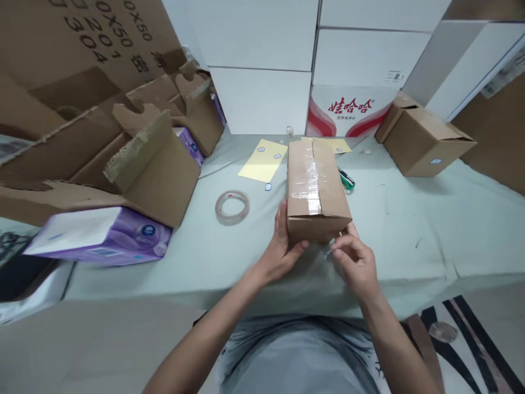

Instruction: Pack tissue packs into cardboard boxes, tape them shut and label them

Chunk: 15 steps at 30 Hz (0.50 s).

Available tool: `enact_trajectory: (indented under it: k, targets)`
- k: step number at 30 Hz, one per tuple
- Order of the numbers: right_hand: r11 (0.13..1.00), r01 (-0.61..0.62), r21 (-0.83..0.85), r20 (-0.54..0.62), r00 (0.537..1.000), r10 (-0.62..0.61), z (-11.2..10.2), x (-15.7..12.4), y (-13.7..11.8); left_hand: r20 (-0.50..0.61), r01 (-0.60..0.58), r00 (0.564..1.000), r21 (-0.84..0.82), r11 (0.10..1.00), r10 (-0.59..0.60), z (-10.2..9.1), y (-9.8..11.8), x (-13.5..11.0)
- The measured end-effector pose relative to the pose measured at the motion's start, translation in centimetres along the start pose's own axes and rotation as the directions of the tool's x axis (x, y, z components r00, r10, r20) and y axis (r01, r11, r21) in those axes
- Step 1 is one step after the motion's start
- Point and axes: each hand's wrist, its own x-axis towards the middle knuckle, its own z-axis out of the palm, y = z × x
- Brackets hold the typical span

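A small brown cardboard box [318, 183] sits on the cloth in front of me, with clear tape along the seam on its top. My left hand [283, 249] grips its near left corner, fingers along the side and thumb at the front face. By the near right corner, my right hand [356, 260] is closed in a pinch on a small shiny strip [328, 254] that looks like clear tape. A roll of clear tape [232, 208] lies flat to the left. Behind the box's right side a green and black utility knife [346, 179] is partly hidden.
Yellow sheets [262, 160] with small stickers lie behind the box, and a loose sticker [268, 187] is nearby. Open cartons [164, 169] and purple tissue packs [106, 235] crowd the left. Another brown box [430, 139] stands back right. White cartons [262, 98] wall the back.
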Motion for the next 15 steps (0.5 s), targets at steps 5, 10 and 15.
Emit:
enact_trajectory:
  k: [5,10,15]
  targets:
    - [0.999,0.041,0.029,-0.071,0.997,-0.039,0.3,1.2,-4.3,-0.116,-0.042,0.992,0.104,0.994,0.054,-0.3,3.6,0.5]
    - [0.992,0.102,-0.069,-0.149,0.983,-0.111,1.2,4.3,-8.2,-0.341,-0.204,0.921,-0.02,0.979,0.185,-1.1,7.3,3.1]
    - [0.998,0.053,-0.022,-0.321,0.945,-0.057,2.7,5.9,-8.2,-0.378,-0.175,0.918,-0.115,0.978,0.12,-0.5,8.9,4.6]
